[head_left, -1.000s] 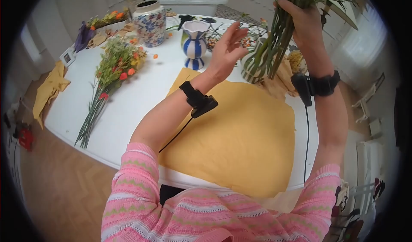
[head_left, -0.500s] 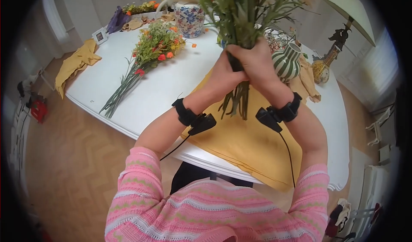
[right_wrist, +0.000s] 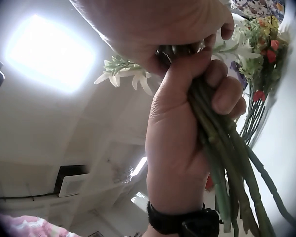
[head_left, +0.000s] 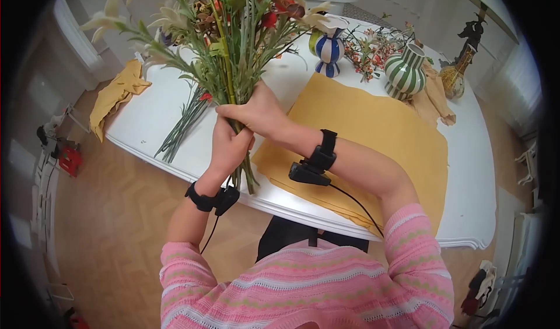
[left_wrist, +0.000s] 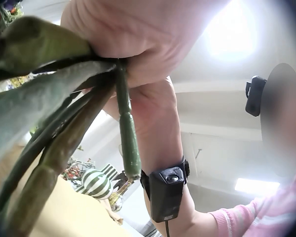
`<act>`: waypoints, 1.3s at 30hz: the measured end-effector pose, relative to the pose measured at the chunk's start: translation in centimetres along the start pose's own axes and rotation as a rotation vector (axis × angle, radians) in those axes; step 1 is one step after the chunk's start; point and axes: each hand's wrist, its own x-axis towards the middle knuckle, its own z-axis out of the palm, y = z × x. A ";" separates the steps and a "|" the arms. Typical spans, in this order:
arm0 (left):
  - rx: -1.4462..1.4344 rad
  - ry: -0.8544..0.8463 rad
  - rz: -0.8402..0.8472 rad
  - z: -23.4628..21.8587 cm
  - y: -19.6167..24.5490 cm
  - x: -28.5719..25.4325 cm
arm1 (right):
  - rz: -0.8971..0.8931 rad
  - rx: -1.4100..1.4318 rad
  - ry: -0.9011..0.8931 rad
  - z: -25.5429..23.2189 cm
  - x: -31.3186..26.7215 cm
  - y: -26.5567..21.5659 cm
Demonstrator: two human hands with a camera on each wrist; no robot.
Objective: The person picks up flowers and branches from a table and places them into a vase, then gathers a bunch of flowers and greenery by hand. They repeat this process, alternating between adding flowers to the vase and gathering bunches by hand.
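Note:
A large bouquet of flowers (head_left: pixel 233 55), with white lilies, red blooms and green leaves, is held upright over the table's left front. My left hand (head_left: pixel 228 145) grips its stems low, fingers curled round them. Just above, my right hand (head_left: pixel 262 112) grips the same stems, its thumb side against the left hand. In the right wrist view the cut stem ends (right_wrist: pixel 241 182) fan out below the left hand (right_wrist: pixel 175 113). Thick green stems (left_wrist: pixel 44 173) fill the near side of the left wrist view.
Yellow wrapping sheets (head_left: pixel 373 136) cover the white table's (head_left: pixel 466 183) middle. Behind stand a blue-striped vase (head_left: pixel 329 52), a green-striped vase (head_left: pixel 405 72) and berry sprigs (head_left: pixel 370 52). Another flower bunch (head_left: pixel 184 125) lies left, partly hidden. A crumpled yellow piece (head_left: pixel 116 93) hangs over the left edge.
The right hand has brought the bouquet down and to the left from the back right. The left hand, empty at first, has joined it on the stems. Both have since moved left.

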 end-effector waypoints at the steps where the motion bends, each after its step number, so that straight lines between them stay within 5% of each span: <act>1: 0.050 0.040 -0.020 -0.6 -0.4 -0.4 | 0.003 0.023 -0.013 0.7 0.1 0.7; 9: 0.558 0.011 -0.081 -5.1 -4.4 -1.2 | 0.169 0.388 -0.117 2.8 -1.5 4.5; 11: 0.695 -0.032 -0.096 -5.3 -4.7 -1.1 | 0.466 0.345 -0.205 2.3 -2.0 5.3; 17: 0.876 -0.210 -0.173 -5.6 -7.0 -0.4 | 0.780 0.420 -0.236 2.2 -3.0 9.5; 39: 1.031 -0.176 -0.182 -11.3 -10.8 3.6 | 0.689 0.325 -0.380 -6.8 -5.8 9.2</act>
